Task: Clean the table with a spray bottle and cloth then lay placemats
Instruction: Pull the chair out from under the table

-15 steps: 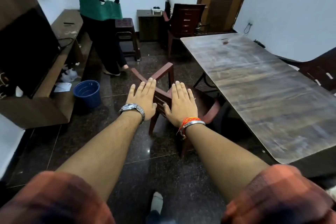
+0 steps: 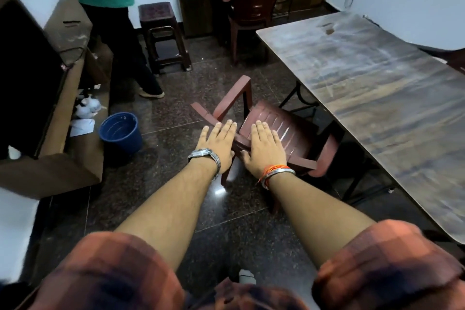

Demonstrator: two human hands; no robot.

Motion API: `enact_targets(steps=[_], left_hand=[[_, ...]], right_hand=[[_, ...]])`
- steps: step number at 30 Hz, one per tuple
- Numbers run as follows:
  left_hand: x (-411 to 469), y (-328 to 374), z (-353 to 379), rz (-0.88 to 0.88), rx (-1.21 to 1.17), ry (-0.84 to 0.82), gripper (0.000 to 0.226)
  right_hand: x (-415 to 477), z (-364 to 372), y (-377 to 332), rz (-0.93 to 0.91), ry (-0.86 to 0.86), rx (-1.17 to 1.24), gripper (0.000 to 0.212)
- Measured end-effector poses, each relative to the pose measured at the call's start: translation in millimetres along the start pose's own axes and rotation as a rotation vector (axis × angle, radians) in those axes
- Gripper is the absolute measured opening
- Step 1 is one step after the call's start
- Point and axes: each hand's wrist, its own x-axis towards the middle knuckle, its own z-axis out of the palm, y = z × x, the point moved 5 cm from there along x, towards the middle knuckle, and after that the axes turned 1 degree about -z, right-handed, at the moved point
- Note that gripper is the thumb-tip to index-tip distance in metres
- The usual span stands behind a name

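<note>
Well right of the straight fingers point(image 2: 262, 130), the table point(image 2: 377, 98)

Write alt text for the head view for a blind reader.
The left hand and right hand are held out, flat and empty, over a maroon chair. A long wooden table stands on the right, a blue bucket on the left.

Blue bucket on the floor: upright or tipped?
Upright. The bucket stands on its base on the dark floor, with its round mouth facing up and its inner wall showing.
</note>
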Motion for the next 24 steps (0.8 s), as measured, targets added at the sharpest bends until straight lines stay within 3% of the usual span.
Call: enact_targets(steps=[3, 5, 8, 10, 15, 24], left_hand=[[31.8, -10.1, 3.7, 0.117, 0.046, -0.043, 0.07], [52.7, -16.1, 4.8, 0.231, 0.066, -0.021, 0.057], [76.3, -27.2, 1.9, 0.354, 0.052, 0.043, 0.037], [87.9, -35.1, 1.4, 0.429, 0.079, 0.033, 0.032], [103.7, -56.0, 3.2, 0.516, 0.151, 0.075, 0.022], [157.4, -125.7, 2.3, 0.666, 0.219, 0.076, 0.032]], right_hand=[[23.1, 12.3, 0.2, 0.075, -0.07, 0.004, 0.083], [30.3, 19.7, 6.4, 0.243, -0.127, 0.056, 0.082], [31.1, 15.5, 4.6, 0.457, -0.166, 0.081, 0.044], [32.8, 11.5, -3.6, 0.539, -0.207, 0.04, 0.034], [33.3, 17.6, -28.7, 0.691, -0.22, 0.024, 0.04], [74.8, 28.0, -110.7, 0.819, -0.101, 0.118, 0.03]])
